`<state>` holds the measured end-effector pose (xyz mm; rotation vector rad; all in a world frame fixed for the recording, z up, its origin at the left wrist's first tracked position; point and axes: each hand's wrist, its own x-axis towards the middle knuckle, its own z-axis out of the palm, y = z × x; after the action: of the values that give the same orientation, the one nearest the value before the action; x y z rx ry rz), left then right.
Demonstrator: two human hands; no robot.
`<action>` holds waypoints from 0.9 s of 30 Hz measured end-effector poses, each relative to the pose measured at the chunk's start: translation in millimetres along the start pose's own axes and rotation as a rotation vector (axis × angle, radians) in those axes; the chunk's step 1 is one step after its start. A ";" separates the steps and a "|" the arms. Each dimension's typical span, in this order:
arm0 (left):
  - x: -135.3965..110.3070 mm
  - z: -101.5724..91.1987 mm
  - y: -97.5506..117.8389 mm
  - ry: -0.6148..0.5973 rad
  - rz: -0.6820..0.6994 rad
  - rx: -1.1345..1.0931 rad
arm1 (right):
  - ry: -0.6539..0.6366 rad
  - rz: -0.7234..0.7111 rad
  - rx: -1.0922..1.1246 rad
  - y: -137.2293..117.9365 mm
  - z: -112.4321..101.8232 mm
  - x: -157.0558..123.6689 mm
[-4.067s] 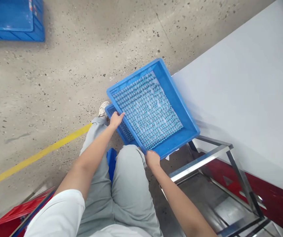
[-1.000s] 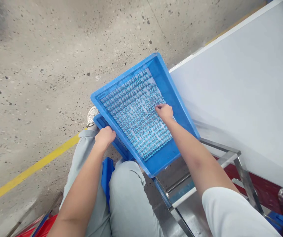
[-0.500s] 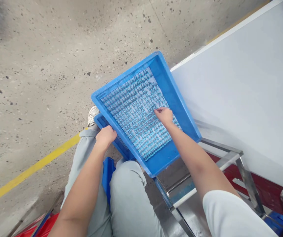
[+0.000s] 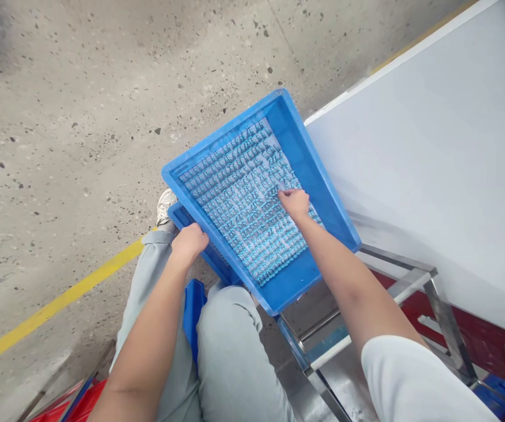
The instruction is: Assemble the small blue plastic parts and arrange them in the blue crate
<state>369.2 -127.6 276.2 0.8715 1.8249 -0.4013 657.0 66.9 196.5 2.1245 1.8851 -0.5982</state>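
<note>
A blue plastic tray [image 4: 322, 199] stands tilted before my knees. Rows of small, shiny bluish parts [image 4: 243, 193] lie in it on a pale sheet; their kind is too small to make out. On the near left side, my left hand [image 4: 189, 241] is closed on the tray's rim, its fingertips hidden. My right hand [image 4: 295, 203] reaches inside, over the right part of the rows. Its thumb and fingers are pinched together at the parts, and whatever they hold cannot be made out.
Beneath it a second blue tray [image 4: 217, 261] shows, also with small parts. A metal frame [image 4: 410, 281] stands at the lower right, below a white tabletop [image 4: 432, 164]. A red container [image 4: 80, 404] sits at lower left. A yellow line [image 4: 58, 305] crosses the speckled floor.
My right hand has shifted very slightly up and to the right, still pinched over the rows. My left hand stays on the rim.
</note>
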 end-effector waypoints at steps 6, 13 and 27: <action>2.5 0.9 -0.1 0.000 -0.004 -0.012 | -0.020 0.091 0.141 5.1 7.8 16.4; 3.0 0.4 -0.4 0.002 0.015 0.012 | -0.017 0.136 0.204 4.2 9.0 26.1; 4.8 -0.6 -0.2 -0.011 0.021 0.038 | 0.118 0.110 0.140 8.2 -10.7 41.7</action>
<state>367.6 -125.6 272.1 0.9122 1.8013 -0.4284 670.2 107.5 186.4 2.3833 1.8185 -0.6102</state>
